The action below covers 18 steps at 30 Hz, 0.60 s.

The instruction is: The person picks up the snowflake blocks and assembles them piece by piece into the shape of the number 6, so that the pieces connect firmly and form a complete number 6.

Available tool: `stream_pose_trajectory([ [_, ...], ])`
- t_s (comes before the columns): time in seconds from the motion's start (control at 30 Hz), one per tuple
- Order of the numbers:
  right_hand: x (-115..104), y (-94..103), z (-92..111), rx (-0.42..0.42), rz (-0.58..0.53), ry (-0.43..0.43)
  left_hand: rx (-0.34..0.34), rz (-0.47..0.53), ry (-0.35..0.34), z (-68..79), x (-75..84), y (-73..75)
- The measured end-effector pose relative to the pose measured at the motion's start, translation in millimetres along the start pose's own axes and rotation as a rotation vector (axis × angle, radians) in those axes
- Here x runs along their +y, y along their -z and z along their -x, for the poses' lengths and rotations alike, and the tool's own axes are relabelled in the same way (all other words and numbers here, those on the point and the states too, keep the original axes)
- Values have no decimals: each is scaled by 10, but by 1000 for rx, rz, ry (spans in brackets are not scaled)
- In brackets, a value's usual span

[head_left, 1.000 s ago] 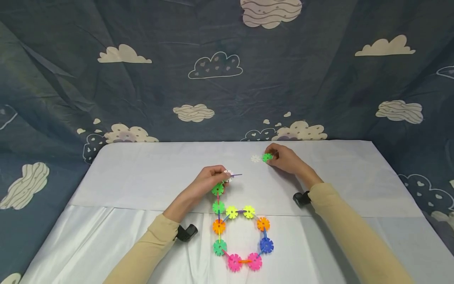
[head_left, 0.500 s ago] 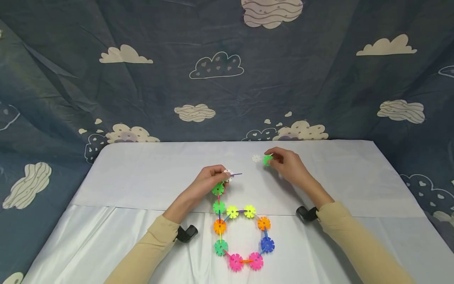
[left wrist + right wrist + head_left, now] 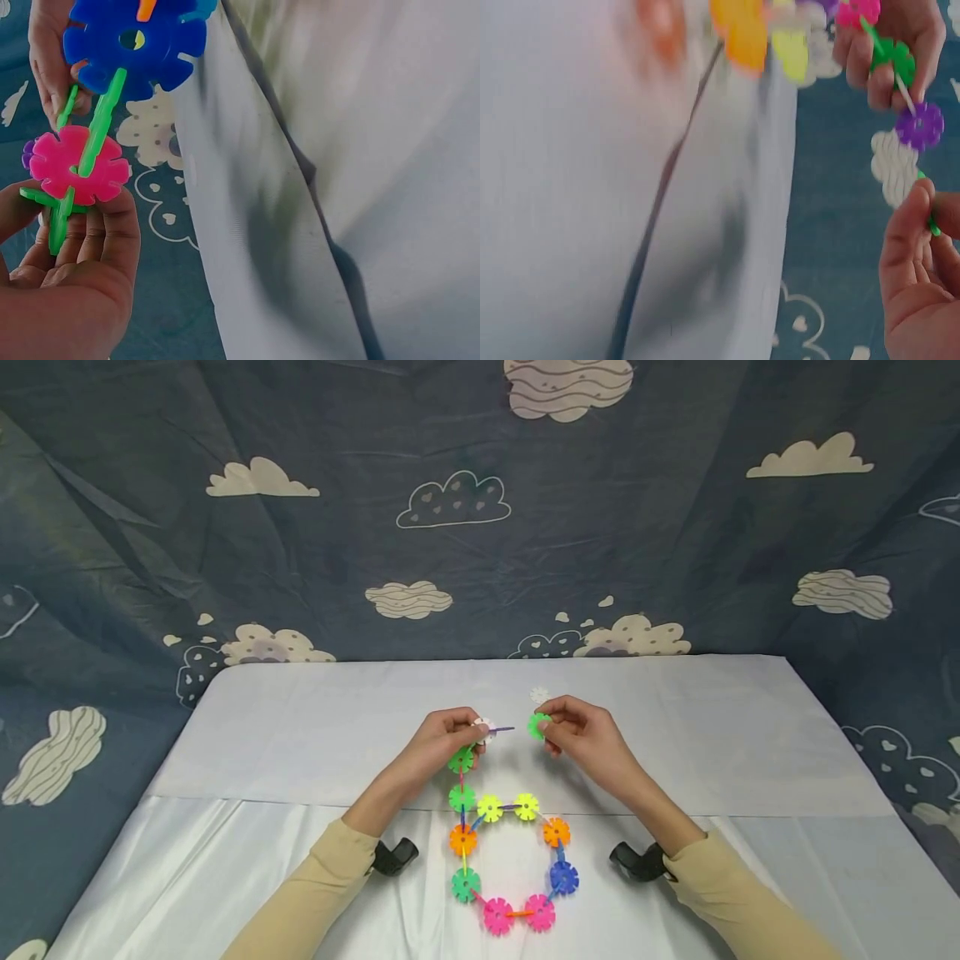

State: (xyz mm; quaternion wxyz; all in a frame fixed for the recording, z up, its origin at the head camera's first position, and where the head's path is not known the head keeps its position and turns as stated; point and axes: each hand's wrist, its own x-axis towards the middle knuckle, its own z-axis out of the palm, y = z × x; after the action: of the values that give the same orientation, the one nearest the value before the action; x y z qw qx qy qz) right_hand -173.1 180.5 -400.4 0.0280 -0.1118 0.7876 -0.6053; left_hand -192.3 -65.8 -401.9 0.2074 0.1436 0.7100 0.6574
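In the head view my left hand [image 3: 446, 735] pinches a white notched flower disc [image 3: 481, 727] near the free end of a linked chain. A purple disc [image 3: 504, 728], edge-on there, juts from it to the right; the right wrist view shows this purple disc [image 3: 920, 126] face-on. My right hand [image 3: 588, 735] pinches a loose green disc [image 3: 537, 726] between thumb and fingers, a small gap right of the purple one. From my left hand, green discs [image 3: 462, 797] run down to a ring of linked discs. A pink disc [image 3: 80, 165] sits above my left fingers in the left wrist view.
The ring has yellow, orange, blue [image 3: 564, 877], pink and green discs and lies on the white cloth [image 3: 300, 727]. A loose white disc [image 3: 539, 695] lies behind my right hand. A dark cloud-patterned curtain [image 3: 450, 560] hangs at the back.
My right hand has brought the green disc from beside the loose white disc leftward and nearer to me, close to the chain's end. My left hand has stayed in place.
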Motion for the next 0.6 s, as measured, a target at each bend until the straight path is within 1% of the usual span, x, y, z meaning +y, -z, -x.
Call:
stream_pose_trajectory([
  [0.27, -57, -185, 46, 40, -116, 18, -11, -3, -7, 9, 39, -22],
  [0.47, -57, -252, 49, 48, -189, 12, -10, -6, -27, 17, 43, -28],
  [0.6, -88, -287, 57, 62, -223, 5, 7, -14, -50, 18, 42, -50],
])
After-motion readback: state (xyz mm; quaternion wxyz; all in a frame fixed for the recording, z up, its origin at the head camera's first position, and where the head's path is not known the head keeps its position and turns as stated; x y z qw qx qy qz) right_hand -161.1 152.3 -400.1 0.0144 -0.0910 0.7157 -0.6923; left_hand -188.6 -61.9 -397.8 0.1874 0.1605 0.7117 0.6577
